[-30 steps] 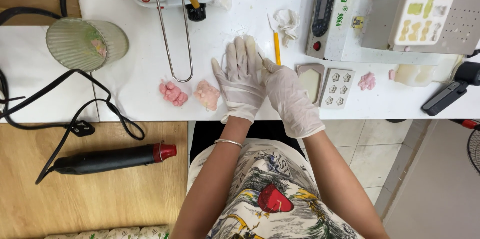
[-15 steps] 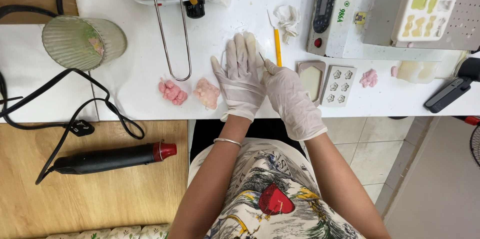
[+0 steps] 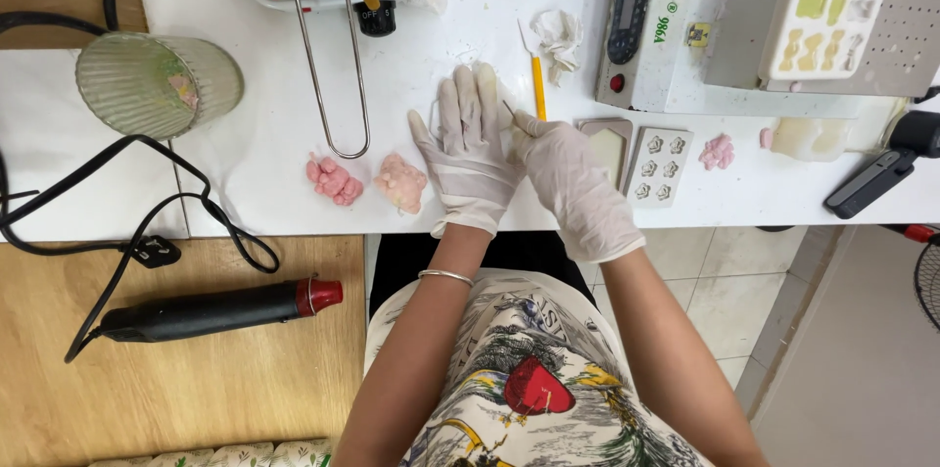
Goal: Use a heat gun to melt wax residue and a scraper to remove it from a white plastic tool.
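A thin pick (image 3: 509,112) was pinched between the fingertips of the gloved right hand (image 3: 573,183), its tip pointed toward eleven o'clock and laid against the fingers of the gloved left hand (image 3: 470,159). The left hand was spread flat, palm down, on the white table (image 3: 245,144), fingers extended and closed on nothing; whether anything was pressed beneath it could not be told. A thin bracelet (image 3: 446,276) was worn on the left wrist.

At nine o'clock from the left hand, just beside it, a pale pink wax figure (image 3: 401,181) was laid, and a deeper pink wax figure (image 3: 334,180) was set further out the same way. At twelve o'clock from the right hand a yellow pencil (image 3: 538,85) was placed, with a crumpled tissue (image 3: 560,34) just beyond it. At three o'clock two small moulds (image 3: 636,156) were seen, side by side, and a small pink piece (image 3: 718,151) past them.

At ten o'clock a ribbed glass cup (image 3: 157,85) was tipped on its side. At eight o'clock a black heat gun (image 3: 211,310) with a red nozzle was laid on the wooden surface (image 3: 196,398).
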